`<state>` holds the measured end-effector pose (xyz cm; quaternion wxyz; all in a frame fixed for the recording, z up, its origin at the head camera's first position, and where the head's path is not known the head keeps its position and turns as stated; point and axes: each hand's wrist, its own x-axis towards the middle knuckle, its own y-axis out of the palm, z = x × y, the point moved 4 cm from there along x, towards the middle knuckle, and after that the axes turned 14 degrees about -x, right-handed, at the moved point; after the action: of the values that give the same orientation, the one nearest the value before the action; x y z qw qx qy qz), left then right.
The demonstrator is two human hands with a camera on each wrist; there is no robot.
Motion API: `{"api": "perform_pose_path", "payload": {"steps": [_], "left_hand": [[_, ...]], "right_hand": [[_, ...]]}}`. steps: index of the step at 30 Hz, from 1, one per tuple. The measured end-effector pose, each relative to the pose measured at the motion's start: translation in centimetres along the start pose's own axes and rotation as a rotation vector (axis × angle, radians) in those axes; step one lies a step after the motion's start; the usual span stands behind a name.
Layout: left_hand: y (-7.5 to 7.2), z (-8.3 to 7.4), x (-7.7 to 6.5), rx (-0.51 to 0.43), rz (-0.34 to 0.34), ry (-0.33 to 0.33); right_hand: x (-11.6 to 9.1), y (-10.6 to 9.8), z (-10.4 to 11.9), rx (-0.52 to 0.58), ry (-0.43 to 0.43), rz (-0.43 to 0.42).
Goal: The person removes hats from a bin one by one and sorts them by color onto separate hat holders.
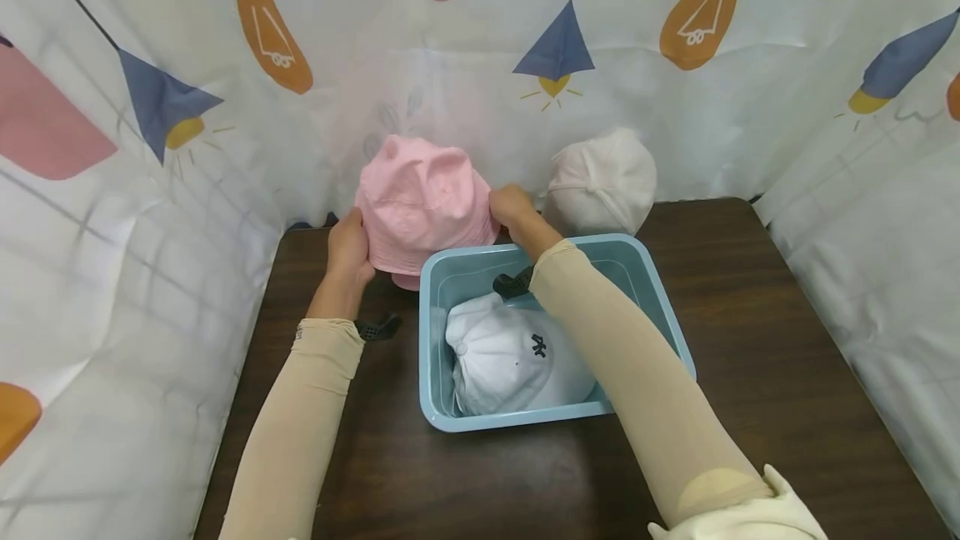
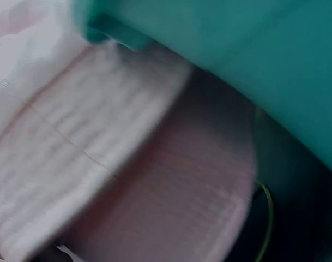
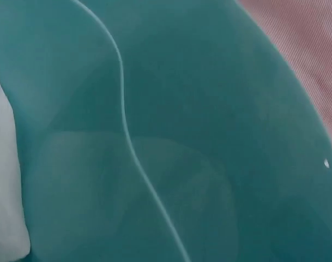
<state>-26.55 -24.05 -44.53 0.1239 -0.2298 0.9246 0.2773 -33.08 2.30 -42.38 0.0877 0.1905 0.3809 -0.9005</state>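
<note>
A pink bucket hat (image 1: 423, 198) is at the back left of the table, held between my two hands. My left hand (image 1: 349, 248) grips its left brim edge, and my right hand (image 1: 513, 207) pinches the right edge, reaching over the tub. Below the front brim, a deeper pink flap (image 1: 407, 282) shows; the left wrist view has the pale brim (image 2: 84, 142) above this pink piece (image 2: 182, 185), blurred. Beside it stands a light blue tub (image 1: 427, 340). Inside lies a white baseball cap (image 1: 498, 357) with a small dark logo, partly hidden by my right forearm.
Behind the tub, a cream hat (image 1: 603, 177) stands against the printed curtain (image 1: 480, 82), which borders the dark wooden table (image 1: 757, 340) at the back and sides. In the right wrist view, the tub wall (image 3: 171, 109) fills most of the picture.
</note>
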Motion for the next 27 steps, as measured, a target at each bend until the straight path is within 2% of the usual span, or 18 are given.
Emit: {"api": "perform_pose_path", "payload": {"steps": [2, 3, 5, 6, 9, 11, 14, 16, 21, 27], "left_hand": [[-0.3, 0.4, 0.1, 0.054, -0.006, 0.035], [-0.4, 0.5, 0.2, 0.075, -0.009, 0.044], [-0.6, 0.7, 0.3, 0.12, -0.013, 0.066], [-0.7, 0.8, 0.4, 0.151, -0.013, 0.075], [-0.9, 1.0, 0.7, 0.223, -0.009, 0.094], [-1.0, 1.2, 1.0, 0.273, -0.003, 0.111], [-1.1, 1.6, 1.5, 0.339, 0.01, 0.121], [-1.1, 1.9, 1.9, 0.395, 0.019, 0.119], [-0.7, 2.9, 3.1, 0.421, 0.069, 0.082], [-0.4, 3.4, 3.4, 0.419, 0.106, 0.031]], "right_hand": [[1.0, 0.5, -0.1, -0.141, -0.054, -0.015], [2.3, 1.1, -0.3, -0.247, -0.117, -0.048], [3.5, 1.7, -0.3, -0.462, -0.185, -0.07], [3.7, 1.9, -0.2, -0.559, -0.218, -0.071], [3.2, 2.3, 0.3, -0.752, -0.277, -0.052], [1.5, 1.9, 0.8, -0.765, -0.254, 0.004], [-0.5, 1.4, 1.3, -0.787, -0.259, 0.009], [-1.2, 1.2, 1.3, -0.741, -0.245, 0.013], [-1.3, 0.9, 1.1, -0.664, -0.211, 0.015], [-1.2, 1.1, 0.9, -0.662, -0.164, 0.013]]}}
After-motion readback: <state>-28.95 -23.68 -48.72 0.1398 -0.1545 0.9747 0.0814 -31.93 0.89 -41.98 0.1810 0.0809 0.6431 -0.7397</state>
